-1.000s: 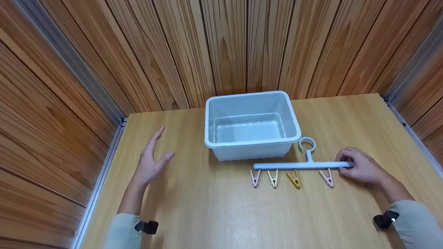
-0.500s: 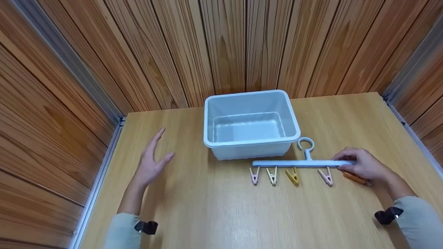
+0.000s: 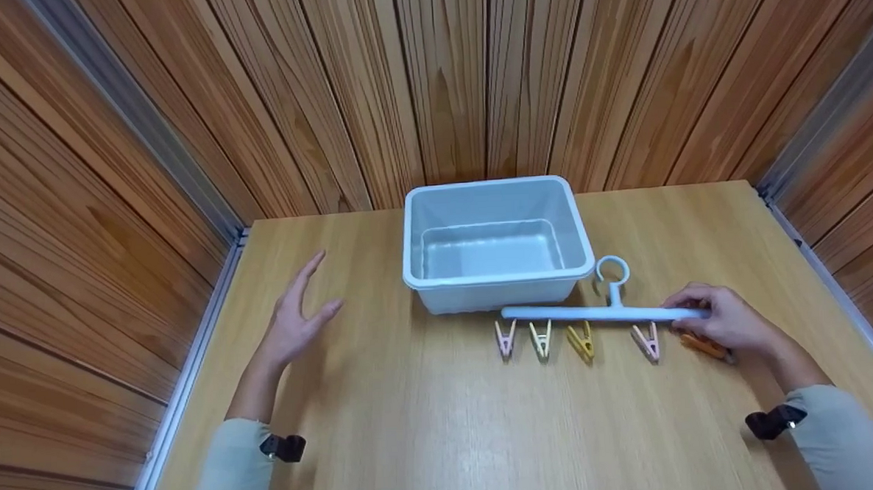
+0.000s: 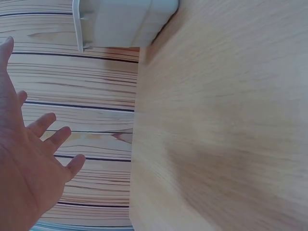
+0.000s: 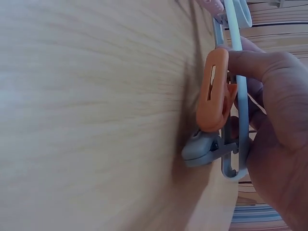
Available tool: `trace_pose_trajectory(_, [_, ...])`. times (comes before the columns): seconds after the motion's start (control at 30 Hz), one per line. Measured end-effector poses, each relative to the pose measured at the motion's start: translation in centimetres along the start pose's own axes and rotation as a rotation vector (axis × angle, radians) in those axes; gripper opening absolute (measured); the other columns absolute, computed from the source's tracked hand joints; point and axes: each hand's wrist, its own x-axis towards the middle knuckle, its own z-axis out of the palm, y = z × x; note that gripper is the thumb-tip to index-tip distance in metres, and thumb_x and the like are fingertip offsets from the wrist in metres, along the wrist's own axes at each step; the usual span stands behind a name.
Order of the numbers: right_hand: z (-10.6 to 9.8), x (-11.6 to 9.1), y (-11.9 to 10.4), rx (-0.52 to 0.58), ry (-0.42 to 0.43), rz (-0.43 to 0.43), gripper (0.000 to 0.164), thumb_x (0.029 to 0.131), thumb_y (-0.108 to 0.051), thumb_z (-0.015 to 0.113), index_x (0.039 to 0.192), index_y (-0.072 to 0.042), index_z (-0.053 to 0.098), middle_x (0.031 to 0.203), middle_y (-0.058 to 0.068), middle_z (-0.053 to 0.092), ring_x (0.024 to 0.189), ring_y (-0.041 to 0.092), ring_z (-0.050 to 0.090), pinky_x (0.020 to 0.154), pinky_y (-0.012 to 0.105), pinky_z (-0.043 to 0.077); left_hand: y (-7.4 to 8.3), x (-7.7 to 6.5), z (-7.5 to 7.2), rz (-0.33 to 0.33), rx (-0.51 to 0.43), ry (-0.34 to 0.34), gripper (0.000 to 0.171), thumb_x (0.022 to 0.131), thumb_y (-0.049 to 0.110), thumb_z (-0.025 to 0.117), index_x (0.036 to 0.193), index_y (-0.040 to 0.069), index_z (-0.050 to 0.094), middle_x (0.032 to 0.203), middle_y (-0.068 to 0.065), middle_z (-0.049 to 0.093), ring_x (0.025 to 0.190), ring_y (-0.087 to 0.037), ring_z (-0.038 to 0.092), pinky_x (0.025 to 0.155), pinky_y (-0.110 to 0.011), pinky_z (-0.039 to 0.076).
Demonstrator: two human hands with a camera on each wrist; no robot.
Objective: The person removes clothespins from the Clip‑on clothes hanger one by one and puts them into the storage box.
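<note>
My right hand (image 3: 727, 319) pinches the right end of a light blue clip hanger (image 3: 594, 313), a long bar with a round hook. Along its near side are two pink clothespins (image 3: 506, 340), a cream clothespin (image 3: 541, 341) and a mustard clothespin (image 3: 581, 342). By my right fingers sit an orange clothespin (image 5: 212, 91) and a grey clothespin (image 5: 202, 148), plain in the right wrist view. My left hand (image 3: 297, 317) hovers over the left of the table, fingers spread and holding nothing; its palm (image 4: 24, 173) shows in the left wrist view.
A light blue-grey plastic basin (image 3: 497, 281) stands at the table's back, with nothing visible inside. The hanger's hook lies just right of it. Wood-panelled walls (image 3: 451, 82) rise behind and on both sides of the table (image 3: 444, 421).
My right hand has shifted slightly right and away from me with the hanger, its hook moving likewise. The orange clothespin has come into sight beside the hand. The left hand stays almost still.
</note>
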Motion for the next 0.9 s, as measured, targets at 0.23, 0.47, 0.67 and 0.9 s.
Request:
trace_pose_trajectory(0.23, [-0.6,-0.6,-0.6,0.003,0.061,-0.001,0.021,0.099,-0.001,0.083,0.119,-0.009,0.083,0.106,-0.007,0.071,0.088,0.005,0.058,0.072,0.021,0.05,0.3,0.0,-0.3,0.001,-0.043,0.001,0.086,0.106,0.023,0.069,0.181,0.022,0.025,0.189,-0.012,0.027,0.175,-0.045,0.025,0.137,-0.079,0.018])
trace_pose_trajectory(0.47, [-0.8,-0.9,-1.3,0.012,0.134,-0.018,0.022,0.098,0.004,0.083,0.117,-0.007,0.083,0.105,-0.011,0.071,0.093,0.001,0.058,0.079,0.016,0.047,1.3,0.1,-0.5,-0.013,-0.135,0.063,0.087,0.104,0.018,0.073,0.179,0.014,0.028,0.187,-0.014,0.032,0.172,-0.045,0.032,0.133,-0.078,0.031])
trace_pose_trajectory(0.67, [-1.0,-1.2,-1.6,0.018,0.163,-0.02,0.023,0.098,0.004,0.082,0.119,-0.006,0.083,0.108,-0.012,0.071,0.093,0.002,0.06,0.079,0.014,0.049,2.0,0.6,-0.5,-0.002,-0.183,0.09,0.088,0.105,0.016,0.074,0.179,0.016,0.028,0.187,-0.012,0.032,0.172,-0.043,0.034,0.132,-0.077,0.034])
trace_pose_trajectory(0.9, [-0.8,-1.6,-2.1,0.043,0.193,-0.053,0.024,0.096,0.007,0.082,0.118,-0.005,0.083,0.107,-0.016,0.071,0.09,0.003,0.06,0.077,0.015,0.05,2.4,0.7,-0.1,0.008,-0.237,0.1,0.088,0.104,0.011,0.074,0.179,0.016,0.028,0.187,-0.011,0.032,0.171,-0.044,0.036,0.13,-0.076,0.038])
